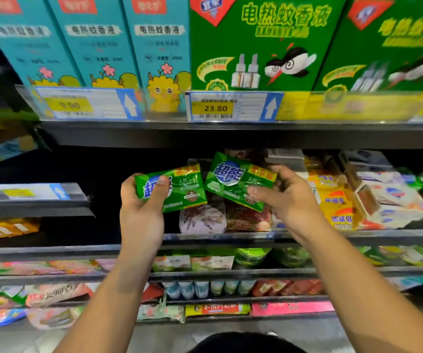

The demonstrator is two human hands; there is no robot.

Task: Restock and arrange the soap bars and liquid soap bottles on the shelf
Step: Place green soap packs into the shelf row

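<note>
I hold two green plastic-wrapped soap bar packs in front of the middle shelf. My left hand [143,207] grips the left green soap pack [183,187], thumb across its front. My right hand [285,197] grips the right green soap pack [233,183], which tilts down to the right. Both packs hover above the shelf edge [231,235], over pink and red-patterned soap packs [202,219]. Yellow soap packs [335,200] and white boxed soap [389,200] lie on the same shelf to the right.
The upper shelf carries teal boxes [95,42] and green mosquito-liquid boxes [259,42], with price tags [215,108] on its rail. The dark shelf space left of my hands [78,169] holds little. Lower shelves [205,276] are packed with assorted goods.
</note>
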